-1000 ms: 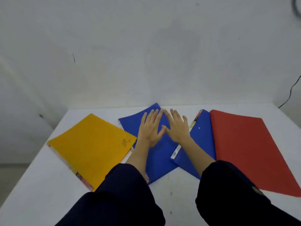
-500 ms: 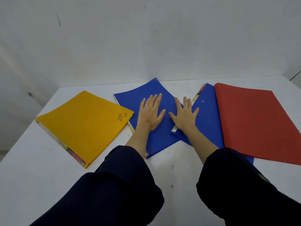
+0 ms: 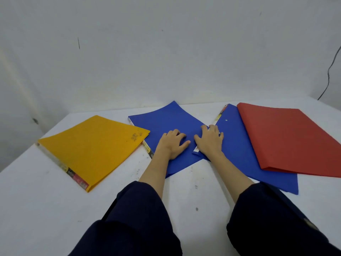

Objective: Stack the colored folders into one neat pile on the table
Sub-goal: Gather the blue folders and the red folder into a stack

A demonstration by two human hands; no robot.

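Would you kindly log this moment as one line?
stage: not stacked | left hand: on left blue folder | right hand: on right blue folder | red folder: overlaps it | yellow folder: apart

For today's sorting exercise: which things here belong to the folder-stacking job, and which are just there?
Belong to the job:
yellow folder
left blue folder
right blue folder
red folder
table
left hand
right hand

Just there:
black cable
wall

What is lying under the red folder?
The right blue folder lies under the red folder, whose left edge overlaps it. Whatever else sits beneath the red cover is hidden.
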